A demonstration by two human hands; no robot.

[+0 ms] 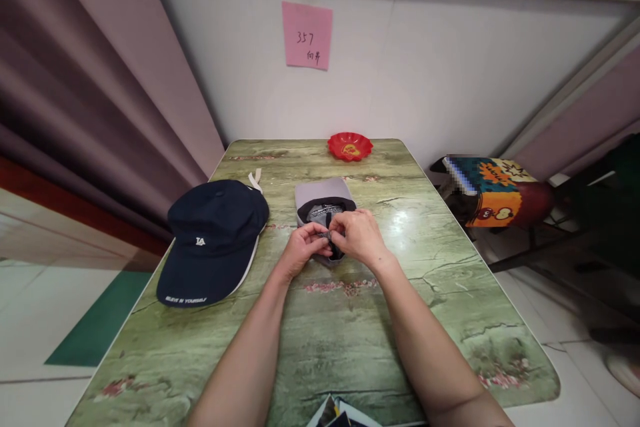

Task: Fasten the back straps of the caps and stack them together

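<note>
A grey cap (320,192) lies with its opening up in the middle of the table, its brim pointing away from me. At its near edge, my left hand (304,251) pinches part of the cap's dark strap between thumb and fingers. My right hand (357,235) is closed on the same part from the right, and its fingers meet those of my left hand. The fingers hide the exact piece between them. To the left rests a navy cap (215,240) with its brim toward me and a small white logo on the front.
A red scalloped dish (350,147) stands at the table's far edge by the wall. Papers or cards (343,413) show at the near edge. A pink note (307,35) is on the wall. Right of the table is a stool (500,197) with a patterned cover.
</note>
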